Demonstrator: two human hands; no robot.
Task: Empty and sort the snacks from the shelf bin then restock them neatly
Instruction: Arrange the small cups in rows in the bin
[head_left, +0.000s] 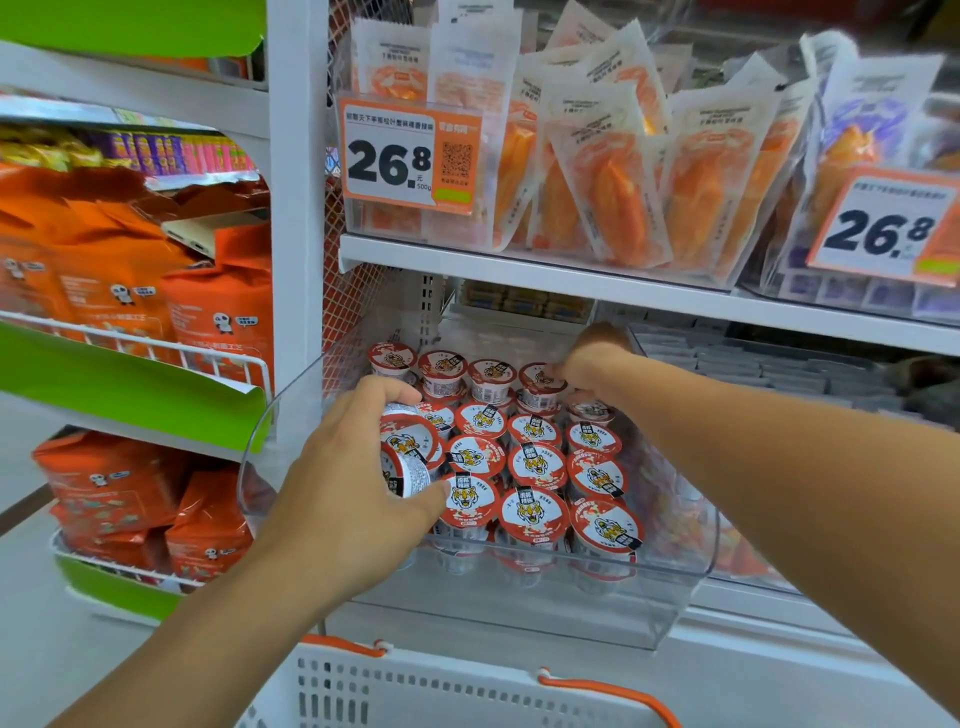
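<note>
A clear plastic shelf bin (675, 597) on the lower shelf holds several small snack cups (535, 462) with red-and-white tiger lids, standing in rows. My left hand (348, 493) grips two of these cups (408, 457), tilted on their sides, at the bin's left front. My right hand (592, 358) reaches to the back row and pinches the rim of one cup (540, 382) there. Its fingertips are partly hidden behind the hand.
A white basket (415, 696) with orange handles sits below the bin. Above, a shelf (571, 275) carries orange snack packets and 26.8 price tags (410, 156). Left racks hold orange bags (218, 317). Grey packs (779, 364) lie right of the bin.
</note>
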